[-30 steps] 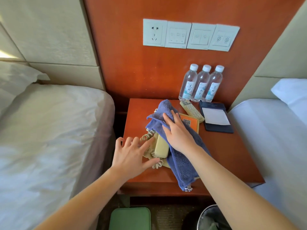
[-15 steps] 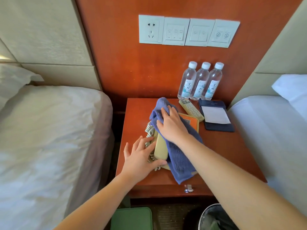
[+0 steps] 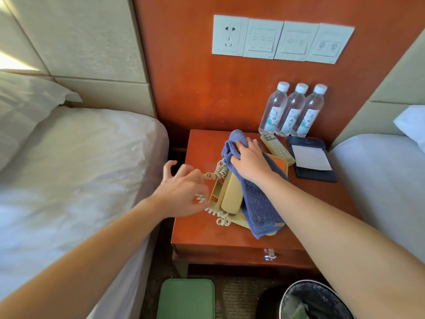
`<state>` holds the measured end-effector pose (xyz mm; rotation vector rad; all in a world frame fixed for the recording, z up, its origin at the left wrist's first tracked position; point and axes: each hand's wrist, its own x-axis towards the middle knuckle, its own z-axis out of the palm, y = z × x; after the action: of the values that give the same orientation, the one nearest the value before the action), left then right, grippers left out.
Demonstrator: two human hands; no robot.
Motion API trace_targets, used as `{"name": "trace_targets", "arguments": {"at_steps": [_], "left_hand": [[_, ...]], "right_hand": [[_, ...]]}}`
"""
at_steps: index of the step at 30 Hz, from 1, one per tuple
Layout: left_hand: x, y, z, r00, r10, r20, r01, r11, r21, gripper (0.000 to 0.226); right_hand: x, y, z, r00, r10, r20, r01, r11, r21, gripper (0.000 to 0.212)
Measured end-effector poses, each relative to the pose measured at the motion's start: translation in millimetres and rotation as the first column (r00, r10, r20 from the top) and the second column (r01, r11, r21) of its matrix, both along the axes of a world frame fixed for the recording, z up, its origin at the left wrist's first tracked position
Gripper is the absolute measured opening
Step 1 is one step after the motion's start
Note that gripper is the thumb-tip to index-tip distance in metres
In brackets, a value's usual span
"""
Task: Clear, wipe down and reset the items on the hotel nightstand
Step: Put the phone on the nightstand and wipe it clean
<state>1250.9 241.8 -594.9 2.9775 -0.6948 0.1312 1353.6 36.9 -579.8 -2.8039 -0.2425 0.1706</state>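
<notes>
**Left hand comes off the phone while the towel works toward the back**

A second ago the left hand [image 3: 181, 192] lay against the near left side of the phone [image 3: 231, 196], thumb on the handset, steadying it. It has since pulled away to the left and now hovers over the nightstand's [image 3: 202, 146] left edge with its fingers [image 3: 170, 165] crooked and spread. Loops of the curly cord [image 3: 219, 168] lie right at its fingertips and across the heel of the hand. The hand is blurred, so it is unclear whether it has hooked the cord or only passes over it.

The right hand [image 3: 251, 163] has slid the blue towel [image 3: 259, 203] toward the back of the phone. Its fingers are laid fairly flat and press the cloth down, not bunching it. The towel drapes over the phone's right half and hangs toward the front edge of the nightstand, leaving the handset bare just left of the wrist.

The phone is probably mid-wipe, and the cord may be next. The bottles [image 3: 292, 111], remote [image 3: 277, 149] and notepad [image 3: 310, 157] stand behind and to the right, not yet cleared.
</notes>
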Motion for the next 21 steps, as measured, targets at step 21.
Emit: {"name": "trace_targets", "arguments": {"at_steps": [21], "left_hand": [[-24.6,-47.1,-30.7,0.871,0.154,-0.466,-0.337,0.878,-0.34,0.082]], "right_hand": [[-10.6,1.2,1.6,0.982,-0.129,-0.136,0.16,0.956,0.248,0.062]]}}
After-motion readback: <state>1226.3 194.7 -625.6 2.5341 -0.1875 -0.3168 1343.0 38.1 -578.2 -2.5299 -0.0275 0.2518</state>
